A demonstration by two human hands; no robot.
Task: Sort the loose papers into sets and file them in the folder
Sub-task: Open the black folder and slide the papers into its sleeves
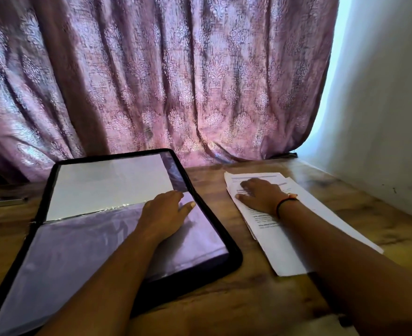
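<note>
Purple patterned curtain (175,69) across the whole back. Wooden worktop (248,299) below it. Black-edged folder (234,259) lies open flat at left, clear sleeves up, white sheet in the far one. Loose papers (285,251) stacked just right of it, not touching, slightly fanned. Left hand (166,212) rests on the near sleeve by the right edge, grip apart, nothing held. Right hand (260,194) palm-down on the stack's far end, grip apart, fingers spread. Dark band (285,204) at that wrist.
</note>
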